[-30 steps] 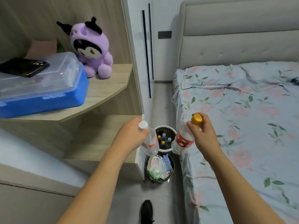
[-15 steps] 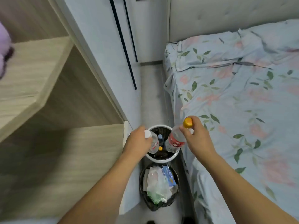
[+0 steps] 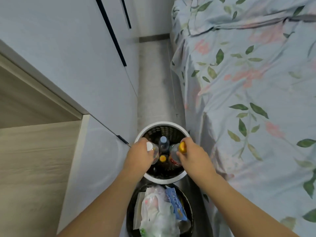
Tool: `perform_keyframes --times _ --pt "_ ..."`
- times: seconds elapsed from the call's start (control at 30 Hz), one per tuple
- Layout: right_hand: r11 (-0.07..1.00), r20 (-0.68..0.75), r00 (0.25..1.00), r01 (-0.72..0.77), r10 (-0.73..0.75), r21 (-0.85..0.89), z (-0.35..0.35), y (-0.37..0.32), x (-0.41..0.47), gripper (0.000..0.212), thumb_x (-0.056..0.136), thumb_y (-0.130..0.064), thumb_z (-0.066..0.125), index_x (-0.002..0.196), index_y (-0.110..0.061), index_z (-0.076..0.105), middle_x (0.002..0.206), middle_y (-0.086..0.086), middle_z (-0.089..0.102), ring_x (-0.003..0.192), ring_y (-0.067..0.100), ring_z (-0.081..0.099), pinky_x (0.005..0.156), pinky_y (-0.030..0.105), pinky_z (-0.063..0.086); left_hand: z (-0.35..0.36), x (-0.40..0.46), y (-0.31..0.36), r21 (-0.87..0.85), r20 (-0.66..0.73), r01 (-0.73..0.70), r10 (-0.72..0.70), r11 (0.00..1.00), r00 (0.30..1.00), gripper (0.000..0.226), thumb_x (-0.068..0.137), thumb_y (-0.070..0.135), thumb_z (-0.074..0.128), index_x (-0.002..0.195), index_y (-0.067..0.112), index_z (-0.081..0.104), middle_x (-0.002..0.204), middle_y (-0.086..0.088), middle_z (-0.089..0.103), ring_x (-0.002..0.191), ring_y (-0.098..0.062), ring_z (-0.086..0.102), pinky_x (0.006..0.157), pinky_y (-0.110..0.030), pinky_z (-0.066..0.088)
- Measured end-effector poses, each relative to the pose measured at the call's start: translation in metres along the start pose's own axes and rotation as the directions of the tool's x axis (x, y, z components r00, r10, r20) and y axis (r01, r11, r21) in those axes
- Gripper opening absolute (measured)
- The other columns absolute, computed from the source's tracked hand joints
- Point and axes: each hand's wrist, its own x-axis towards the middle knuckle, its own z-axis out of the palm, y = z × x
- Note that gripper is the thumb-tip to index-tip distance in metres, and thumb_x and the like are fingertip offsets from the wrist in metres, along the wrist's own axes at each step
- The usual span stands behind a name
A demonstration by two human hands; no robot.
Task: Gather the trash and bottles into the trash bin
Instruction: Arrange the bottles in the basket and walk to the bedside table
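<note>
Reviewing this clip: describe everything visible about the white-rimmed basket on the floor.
The white-rimmed basket is round, with a smooth white top rim and a dark perforated inner wall, plastic by the look. It stands upright on the floor in the narrow gap between the cabinet and the bed, just beyond the black bin of bagged trash. Inside stand a blue-capped bottle and an orange-capped one. Both hands reach over its opening, each lowering a bottle in; whether either bottle touches its bottom cannot be told.

Two hands (image 3: 139, 155), two bins (image 3: 163, 124), and seemingly four bottles (image 3: 163, 144).
</note>
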Motion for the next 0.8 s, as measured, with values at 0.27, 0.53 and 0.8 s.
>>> perform_keyframes --times 0.27,0.53,0.8 --pt "0.994 0.12 0.993 0.0 0.013 -0.109 0.052 0.03 0.042 0.017 0.094 -0.027 0.052 0.105 -0.02 0.04 0.096 0.002 0.06 0.083 0.026 0.06 0.071 0.038 0.05 0.059 0.033 -0.03 0.002 0.045 0.049 -0.049 0.999 0.998 0.009 0.094 0.023 0.052 0.102 0.019 0.052 0.092 0.002 0.059 0.085 -0.018 0.059 0.078 -0.037 0.054" --pt "0.973 0.18 0.982 -0.02 0.063 -0.231 0.096 0.056 0.064 0.03 0.093 -0.012 0.05 0.12 -0.013 0.037 0.113 0.009 0.057 0.094 0.026 0.062 0.067 0.029 0.04 0.095 0.054 -0.063 -0.073 0.092 0.142 -0.135 0.987 0.987 0.02 0.09 0.012 0.055 0.109 0.015 0.047 0.094 -0.003 0.055 0.082 -0.018 0.055 0.071 -0.032 0.05" --pt "0.943 0.209 0.972 -0.034 0.108 -0.332 0.115 0.071 0.078 0.034 0.09 -0.008 0.053 0.119 -0.012 0.036 0.11 0.01 0.056 0.094 0.028 0.061 0.067 0.032 0.043 0.123 0.08 -0.075 0.146 0.149 0.104 -0.126 0.984 0.981 0.025 0.089 0.014 0.057 0.113 0.011 0.048 0.101 -0.007 0.059 0.088 -0.022 0.057 0.074 -0.032 0.049"
